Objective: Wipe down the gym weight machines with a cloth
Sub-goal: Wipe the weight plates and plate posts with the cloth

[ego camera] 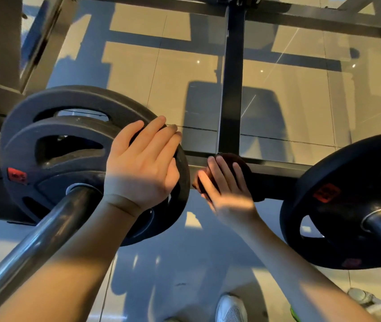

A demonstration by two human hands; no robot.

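Dark maroon cloth [232, 160], bunched wad on frame bar [275, 170] under right hand [226, 191], grip flat, wide.

I was looking down into a gym: the left weight plates [68, 145] and the right weight plate [347, 205], black discs with grip holes and red labels [17, 175], sat loaded on thick steel sleeves [34, 240]. Between and behind them ran the black box-section machine frame [231, 89], built of crossbars and uprights. Under it all lay a glossy tiled floor [138, 66] of large pale squares, streaked with low sunlight and the frame's shadows, and a grey sports shoe [231, 307] showed at the bottom edge.
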